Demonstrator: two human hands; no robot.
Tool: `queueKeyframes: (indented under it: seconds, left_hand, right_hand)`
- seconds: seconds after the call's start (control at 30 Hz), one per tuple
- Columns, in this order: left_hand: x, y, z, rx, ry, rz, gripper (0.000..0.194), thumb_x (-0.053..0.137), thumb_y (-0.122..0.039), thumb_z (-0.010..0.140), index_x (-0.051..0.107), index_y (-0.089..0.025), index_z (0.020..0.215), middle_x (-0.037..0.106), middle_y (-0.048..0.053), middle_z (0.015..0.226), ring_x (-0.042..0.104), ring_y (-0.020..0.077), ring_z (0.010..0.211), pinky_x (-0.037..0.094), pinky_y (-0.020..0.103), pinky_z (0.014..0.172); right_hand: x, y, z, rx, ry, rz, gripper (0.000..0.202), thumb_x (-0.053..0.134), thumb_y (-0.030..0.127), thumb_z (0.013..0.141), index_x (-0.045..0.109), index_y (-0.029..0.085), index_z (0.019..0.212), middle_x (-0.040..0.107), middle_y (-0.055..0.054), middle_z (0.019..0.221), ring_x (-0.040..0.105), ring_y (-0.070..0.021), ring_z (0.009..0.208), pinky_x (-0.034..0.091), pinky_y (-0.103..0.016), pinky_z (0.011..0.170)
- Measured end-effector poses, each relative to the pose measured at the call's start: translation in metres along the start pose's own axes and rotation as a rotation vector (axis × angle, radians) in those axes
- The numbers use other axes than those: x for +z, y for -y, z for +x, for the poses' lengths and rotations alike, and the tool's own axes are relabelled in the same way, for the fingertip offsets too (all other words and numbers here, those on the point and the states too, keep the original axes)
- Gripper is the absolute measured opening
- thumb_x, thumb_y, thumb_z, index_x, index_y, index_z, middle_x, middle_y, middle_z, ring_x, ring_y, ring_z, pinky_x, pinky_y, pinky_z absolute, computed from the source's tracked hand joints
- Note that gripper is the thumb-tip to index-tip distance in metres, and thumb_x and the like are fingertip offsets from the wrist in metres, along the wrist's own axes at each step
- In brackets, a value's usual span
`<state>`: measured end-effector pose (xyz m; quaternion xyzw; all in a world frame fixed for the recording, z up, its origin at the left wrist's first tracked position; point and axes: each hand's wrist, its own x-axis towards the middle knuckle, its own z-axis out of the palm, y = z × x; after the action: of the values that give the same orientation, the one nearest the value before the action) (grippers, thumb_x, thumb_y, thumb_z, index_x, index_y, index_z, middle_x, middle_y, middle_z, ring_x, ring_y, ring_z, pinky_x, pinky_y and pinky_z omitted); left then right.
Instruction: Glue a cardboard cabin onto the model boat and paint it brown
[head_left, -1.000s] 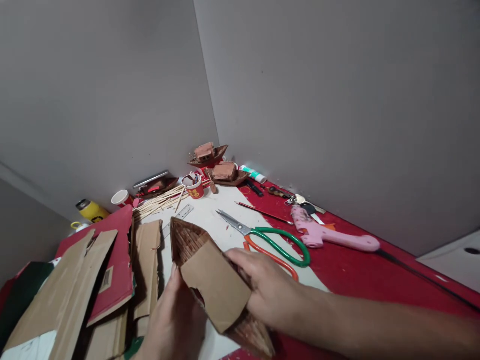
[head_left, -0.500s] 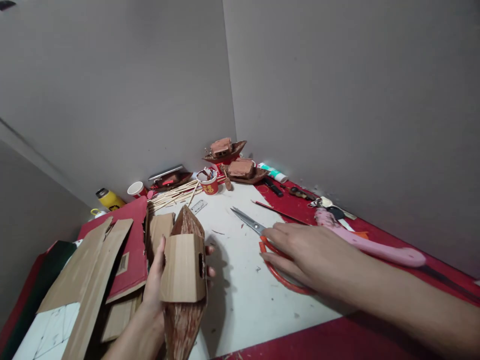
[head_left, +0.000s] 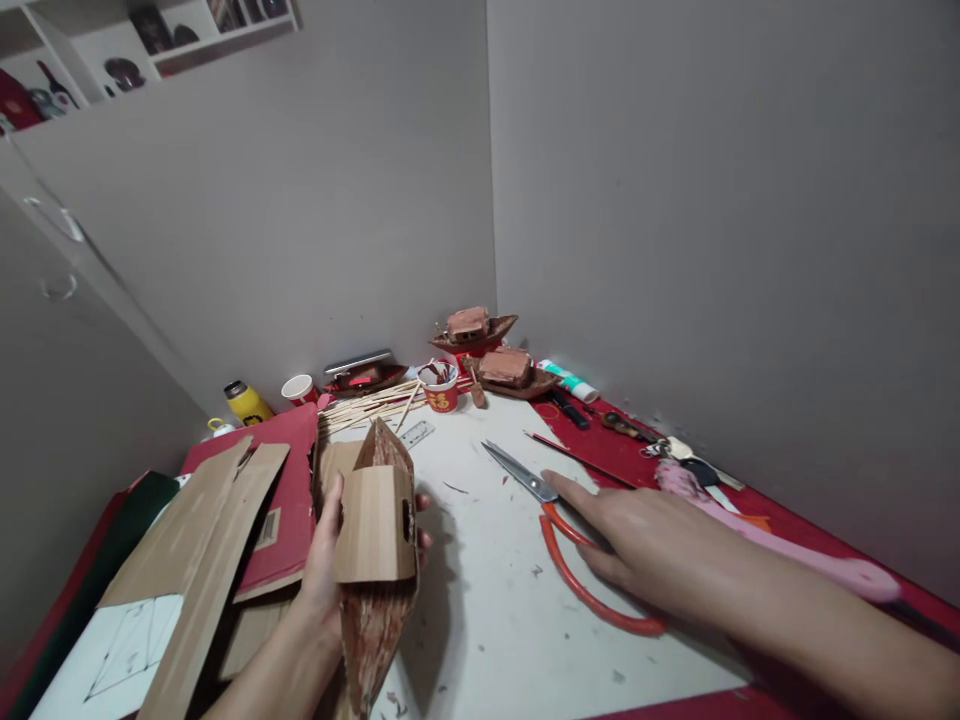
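My left hand grips a small model boat with a brown hull and pointed ends. Its bare cardboard cabin has a dark window cut in the side facing right. My thumb lies along the cabin's left side, and fingertips show beyond the right edge. To the right, scissors with orange handles lie on the white tabletop board, blades pointing away and left. My right hand is closed at their upper handle, index finger stretched near the pivot; the thumb is hidden. The lower orange loop shows uncovered.
Cardboard sheets and a red board lie at left. Behind are thin sticks, a red paper cup, finished boats and a yellow bottle. A pencil and a pink-handled tool lie at right.
The view has tilted up, showing a wall shelf. My right hand has shifted right across the scissors handles, uncovering more of the lower loop. The boat stays in my left hand.
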<state>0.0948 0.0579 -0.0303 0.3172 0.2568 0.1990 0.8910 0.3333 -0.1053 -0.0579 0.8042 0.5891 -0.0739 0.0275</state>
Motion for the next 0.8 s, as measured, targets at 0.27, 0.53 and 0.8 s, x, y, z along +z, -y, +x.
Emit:
queueKeyframes:
  seconds: [0.27, 0.53, 0.8]
  left_hand:
    - [0.002, 0.000, -0.002, 0.082, -0.049, -0.004, 0.054, 0.043, -0.055, 0.091, 0.063, -0.009, 0.110, 0.074, 0.017, 0.096, 0.073, 0.0248, 0.070, 0.057, 0.032, 0.060]
    - [0.012, -0.013, -0.012, 0.224, -0.055, -0.034, 0.057, 0.040, -0.054, 0.092, 0.060, -0.007, 0.117, 0.073, 0.017, 0.097, 0.071, 0.0263, 0.071, 0.057, 0.033, 0.058]
    - [0.023, -0.015, -0.029, 0.363, -0.091, -0.056, 0.057, 0.041, -0.053, 0.092, 0.067, -0.006, 0.109, 0.073, 0.018, 0.099, 0.071, 0.0266, 0.074, 0.058, 0.035, 0.061]
  right_hand:
    - [0.020, -0.010, 0.008, -0.065, -0.178, 0.227, 0.075, 0.048, 0.007, 0.073, 0.039, 0.023, 0.146, 0.066, -0.016, 0.116, 0.069, -0.0302, 0.091, 0.047, -0.039, 0.075]
    - [0.004, 0.004, 0.008, -0.030, -0.268, 0.856, 0.047, 0.058, 0.031, 0.074, 0.051, 0.019, 0.119, 0.066, -0.012, 0.110, 0.062, -0.0280, 0.108, 0.051, -0.035, 0.087]
    - [-0.002, 0.029, -0.006, -0.143, 0.006, 1.261, 0.034, 0.063, 0.054, 0.077, 0.061, 0.020, 0.075, 0.066, -0.003, 0.072, 0.064, -0.0183, 0.065, 0.052, -0.022, 0.053]
